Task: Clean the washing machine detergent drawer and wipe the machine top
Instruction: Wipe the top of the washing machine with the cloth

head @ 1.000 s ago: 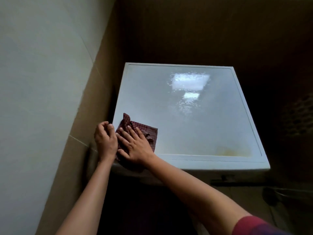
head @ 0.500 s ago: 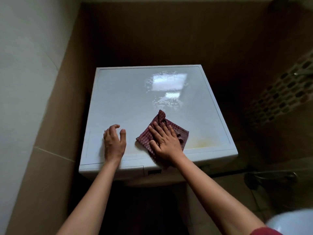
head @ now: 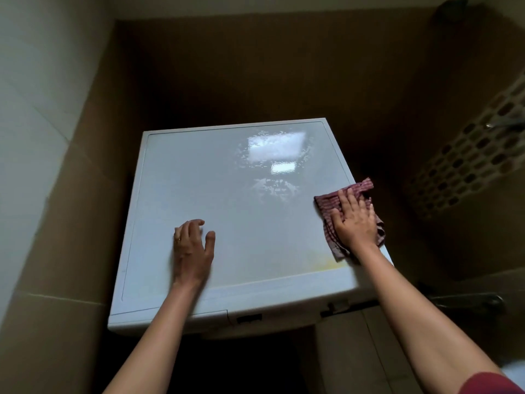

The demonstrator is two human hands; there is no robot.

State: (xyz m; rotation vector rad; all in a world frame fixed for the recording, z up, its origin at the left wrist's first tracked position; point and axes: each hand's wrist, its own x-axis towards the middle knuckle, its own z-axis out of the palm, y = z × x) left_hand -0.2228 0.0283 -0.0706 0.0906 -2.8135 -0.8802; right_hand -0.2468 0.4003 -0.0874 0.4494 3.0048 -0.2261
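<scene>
While the right hand (head: pixel 352 223) is pressing the checked cloth (head: pixel 329 207) flat at the right edge of the machine top (head: pixel 227 194), the step in hand is reading as wiping that top. Doing it well probably means keeping the palm weight even, running overlapping passes, and working over the yellowish stain (head: pixel 326 261) sitting just left of the cloth near the front right corner, which is looking untreated. Part of the cloth is hanging past the right edge, so drawing it back onto the surface would likely stop it slipping off. Wet sheen and droplets (head: pixel 272 166) are showing toward the back, so a drying pass there seems due too.

Right hand: palm down, fingers together and extended, lying flat on the cloth rather than gripping it, forearm reaching in from lower right, red sleeve (head: pixel 488 385) at the frame corner. Left hand (head: pixel 193 248): palm down on bare top near the front middle, fingers slightly curled and loosely apart, thumb splayed right, holding nothing, ring (head: pixel 178 239) on one finger; slightly blurred, seemingly bracing. Detergent drawer: a seam is showing on the front panel below the top's left side, appearing closed, but too dim for telling more.
</scene>
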